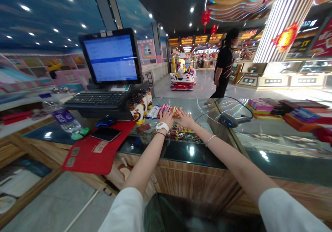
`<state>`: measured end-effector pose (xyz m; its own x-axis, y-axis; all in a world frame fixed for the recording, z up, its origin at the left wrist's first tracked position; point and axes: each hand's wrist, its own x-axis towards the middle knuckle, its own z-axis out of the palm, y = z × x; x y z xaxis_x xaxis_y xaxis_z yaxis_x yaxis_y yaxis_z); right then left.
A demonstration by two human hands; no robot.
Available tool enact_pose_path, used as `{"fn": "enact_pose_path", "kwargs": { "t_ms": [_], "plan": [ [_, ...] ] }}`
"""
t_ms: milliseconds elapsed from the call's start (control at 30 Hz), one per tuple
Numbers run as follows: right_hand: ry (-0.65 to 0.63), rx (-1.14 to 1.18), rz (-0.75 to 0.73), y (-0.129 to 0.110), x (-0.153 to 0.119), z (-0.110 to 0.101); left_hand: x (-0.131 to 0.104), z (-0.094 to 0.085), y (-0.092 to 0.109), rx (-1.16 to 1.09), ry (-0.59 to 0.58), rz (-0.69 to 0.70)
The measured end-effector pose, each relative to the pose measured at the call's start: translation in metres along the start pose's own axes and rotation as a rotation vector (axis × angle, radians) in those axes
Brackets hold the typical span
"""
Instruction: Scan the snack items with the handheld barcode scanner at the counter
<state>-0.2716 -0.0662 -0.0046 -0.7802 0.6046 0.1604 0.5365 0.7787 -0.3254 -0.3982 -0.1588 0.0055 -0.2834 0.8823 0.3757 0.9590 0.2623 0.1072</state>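
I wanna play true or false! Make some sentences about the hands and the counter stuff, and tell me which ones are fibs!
1. The left hand and right hand are at the snack packets. True.
2. The phone lies on the keyboard. False: the phone lies on the red mat.
3. The monitor is lit up. True.
4. The white watch is on the right wrist. False: the white watch is on the left wrist.
5. The right hand holds the black scanner. False: the black scanner rests on the counter.
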Motion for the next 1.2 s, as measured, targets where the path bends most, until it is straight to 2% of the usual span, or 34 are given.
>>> {"fn": "enact_pose_path", "kwargs": {
  "t_ms": [133,267,433,567,733,900,1033,1200],
  "plan": [
    [0.045,-0.028,-0.046,0.003,-0.017,-0.015,-0.007,-0.012,0.016,0.026,0.037,0.042],
    [0.143,-0.087,-0.092,0.018,-0.048,-0.037,-0.016,-0.025,0.044,0.043,0.096,0.121],
    [0.275,-0.110,-0.093,0.051,-0.101,-0.069,-0.026,-0.034,0.097,0.023,0.073,0.222],
    [0.374,-0.142,-0.047,0.090,-0.146,-0.088,-0.029,-0.035,0.150,0.003,0.074,0.383],
    [0.418,-0.232,0.081,0.143,-0.193,-0.104,-0.025,-0.027,0.217,-0.021,0.066,0.561],
    [0.431,-0.338,0.191,0.187,-0.224,-0.116,-0.016,-0.014,0.273,-0.039,0.061,0.693],
    [0.462,-0.389,0.235,0.219,-0.238,-0.119,-0.006,-0.001,0.307,-0.020,0.056,0.758],
    [0.448,-0.389,0.335,0.256,-0.250,-0.112,0.010,0.021,0.339,0.021,0.030,0.791]
  ]
}}
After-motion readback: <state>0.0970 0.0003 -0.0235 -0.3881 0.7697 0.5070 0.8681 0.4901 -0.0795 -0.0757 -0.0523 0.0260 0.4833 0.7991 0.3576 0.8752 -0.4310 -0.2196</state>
